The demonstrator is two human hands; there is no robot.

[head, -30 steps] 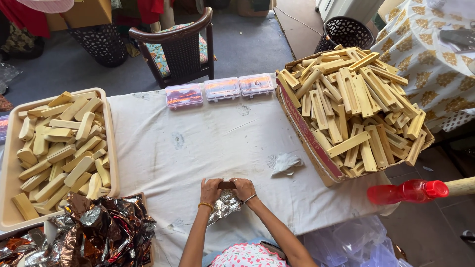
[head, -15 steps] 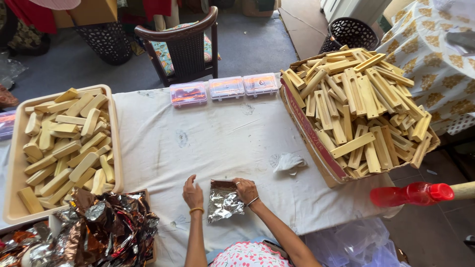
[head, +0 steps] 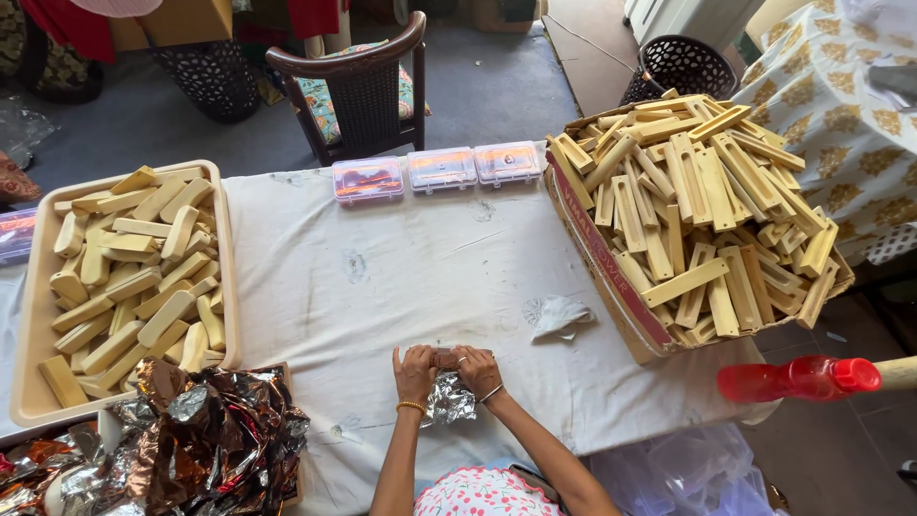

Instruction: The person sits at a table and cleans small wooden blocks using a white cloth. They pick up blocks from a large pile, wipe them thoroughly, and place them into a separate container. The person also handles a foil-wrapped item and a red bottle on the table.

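On the white tablecloth (head: 401,277), my left hand (head: 414,371) and my right hand (head: 477,369) press together on a small bar (head: 443,357) that lies on a crinkled silver foil sheet (head: 450,400). Both hands have fingers curled over the bar's top edge, folding the foil around it. A bangle sits on each wrist. Most of the bar is hidden under my fingers.
A beige tray (head: 38,334) of pale yellow bars is at the left, a cardboard box (head: 602,258) heaped with similar bars at the right. Crumpled foil wrappers (head: 201,435) pile at front left. Three small clear boxes (head: 439,169), a crumpled cloth (head: 559,315), a chair (head: 358,81) and a red bottle (head: 798,377) stand around.
My left hand had moved away to the left of the foil half a second ago; it has come back beside my right hand onto the bar.
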